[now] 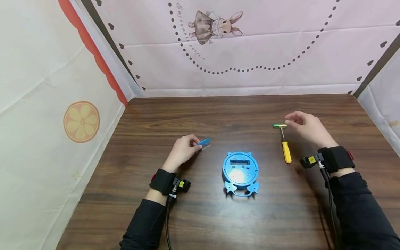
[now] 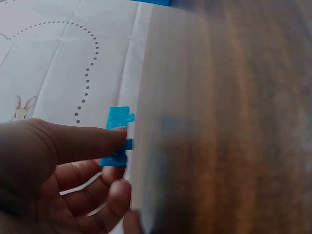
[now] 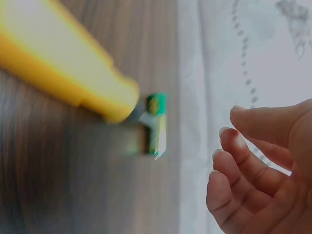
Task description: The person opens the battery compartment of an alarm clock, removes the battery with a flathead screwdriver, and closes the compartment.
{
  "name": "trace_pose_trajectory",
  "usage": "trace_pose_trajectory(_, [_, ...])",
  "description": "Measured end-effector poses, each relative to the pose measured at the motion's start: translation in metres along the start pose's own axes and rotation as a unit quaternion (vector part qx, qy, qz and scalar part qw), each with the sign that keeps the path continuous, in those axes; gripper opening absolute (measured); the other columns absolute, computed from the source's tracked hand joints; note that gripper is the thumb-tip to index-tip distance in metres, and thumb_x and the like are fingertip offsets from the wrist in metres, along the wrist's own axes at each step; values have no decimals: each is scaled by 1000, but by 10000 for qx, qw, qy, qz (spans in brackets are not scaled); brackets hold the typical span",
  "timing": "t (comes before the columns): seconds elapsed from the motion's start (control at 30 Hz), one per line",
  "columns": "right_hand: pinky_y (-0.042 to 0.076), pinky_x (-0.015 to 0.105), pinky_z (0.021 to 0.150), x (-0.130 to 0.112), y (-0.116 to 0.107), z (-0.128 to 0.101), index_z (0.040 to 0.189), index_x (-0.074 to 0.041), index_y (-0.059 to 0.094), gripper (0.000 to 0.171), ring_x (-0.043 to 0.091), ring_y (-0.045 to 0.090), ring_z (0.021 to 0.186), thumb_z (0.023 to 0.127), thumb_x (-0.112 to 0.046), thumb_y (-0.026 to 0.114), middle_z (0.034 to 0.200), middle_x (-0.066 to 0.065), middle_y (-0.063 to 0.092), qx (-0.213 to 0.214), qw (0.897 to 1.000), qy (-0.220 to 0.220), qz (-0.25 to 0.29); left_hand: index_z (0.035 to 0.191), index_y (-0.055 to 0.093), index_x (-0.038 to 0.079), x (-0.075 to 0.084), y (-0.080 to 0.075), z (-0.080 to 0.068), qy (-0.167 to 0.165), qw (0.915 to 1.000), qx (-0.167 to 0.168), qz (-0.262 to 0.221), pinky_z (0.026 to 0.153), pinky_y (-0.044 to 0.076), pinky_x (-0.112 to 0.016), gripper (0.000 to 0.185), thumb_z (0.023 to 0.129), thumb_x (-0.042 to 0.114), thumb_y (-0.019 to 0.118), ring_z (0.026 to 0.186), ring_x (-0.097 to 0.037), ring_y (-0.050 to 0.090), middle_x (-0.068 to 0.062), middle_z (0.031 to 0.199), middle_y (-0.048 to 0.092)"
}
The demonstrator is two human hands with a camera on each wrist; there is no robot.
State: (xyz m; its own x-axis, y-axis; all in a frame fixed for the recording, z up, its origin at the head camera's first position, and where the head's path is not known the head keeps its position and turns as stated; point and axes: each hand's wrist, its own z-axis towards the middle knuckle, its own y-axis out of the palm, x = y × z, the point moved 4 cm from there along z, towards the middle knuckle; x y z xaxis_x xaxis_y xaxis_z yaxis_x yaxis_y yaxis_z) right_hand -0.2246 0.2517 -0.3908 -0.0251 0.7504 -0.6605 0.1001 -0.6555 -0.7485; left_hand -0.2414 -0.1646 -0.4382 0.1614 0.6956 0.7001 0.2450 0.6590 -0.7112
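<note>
My left hand [image 1: 184, 149] pinches a small blue plastic cover [image 2: 117, 115] between thumb and fingers; two little tabs stick out from its edge in the left wrist view. My right hand [image 1: 309, 128] is beside a green battery [image 1: 279, 126], its fingers loosely bent and nothing between them. In the right wrist view, the fingertips [image 3: 229, 141] are apart from the battery [image 3: 157, 124]. A yellow-handled screwdriver [image 1: 286, 152] lies with its shaft tip at the battery. Between the hands, a blue round clock-like device [image 1: 240, 173] shows a dark rectangular slot.
All of this is on a brown wood-grain table [image 1: 200, 215]. A white printed cloth [image 1: 265, 45] hangs behind the far edge, and more cloth [image 1: 40, 156] covers the left side. Black cables run from the wrist cameras along both forearms.
</note>
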Motion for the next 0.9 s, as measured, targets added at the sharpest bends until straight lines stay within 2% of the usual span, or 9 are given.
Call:
trace_pose_trajectory(0.13, [47, 44, 80, -23, 4, -12, 130, -7, 62, 40, 30, 59, 104, 105, -38, 53, 117, 16, 66, 99, 9995, -287, -17, 101, 68, 7, 13, -5, -2, 287, 9990, 122, -316, 64, 43, -31, 11, 97, 17, 69, 71, -19, 54, -4, 88, 63])
trace_pose_trajectory(0.27, [47, 37, 74, -50, 15, -23, 126, -9, 66, 36, 23, 59, 95, 104, -36, 57, 114, 9, 68, 145, 9965, -812, 91, 99, 68, 9, 39, -11, -8, 757, 9961, 301, -352, 66, 44, -33, 10, 98, 19, 69, 75, -20, 54, -3, 90, 63])
trace_pose_trajectory(0.4, [49, 34, 75, -80, 31, -33, 117, -10, 71, 25, 15, 60, 92, 101, -28, 64, 109, 1, 70, 87, 9865, -1626, 197, 99, 69, 10, 72, -14, -20, 1185, 9923, 259, -268, 68, 45, -34, 10, 97, 19, 71, 77, -19, 54, -2, 91, 62])
trace_pose_trajectory(0.57, [49, 29, 70, -108, 52, -46, 115, -13, 72, 19, 8, 59, 83, 97, -20, 70, 96, -7, 67, -15, 9698, -2420, 313, 99, 70, 11, 98, -7, -31, 1474, 9890, -8, -101, 64, 45, -31, 7, 96, 17, 72, 73, -16, 53, 1, 87, 59])
trace_pose_trajectory(0.73, [46, 28, 66, -118, 66, -52, 117, -11, 72, 23, 7, 55, 78, 94, -16, 73, 93, -7, 64, 127, 9636, -2647, 342, 100, 70, 12, 112, 4, -33, 1734, 9845, -239, 65, 60, 41, -28, 8, 96, 18, 72, 69, -14, 51, 2, 83, 56])
trace_pose_trajectory(0.9, [45, 28, 64, -116, 72, -54, 108, -13, 74, 15, 8, 54, 77, 94, -15, 73, 90, -7, 64, 255, 9643, -2609, 383, 101, 71, 13, 116, 12, -34, 1866, 9813, -471, 56, 61, 42, -27, 8, 97, 19, 71, 70, -14, 51, 3, 84, 57])
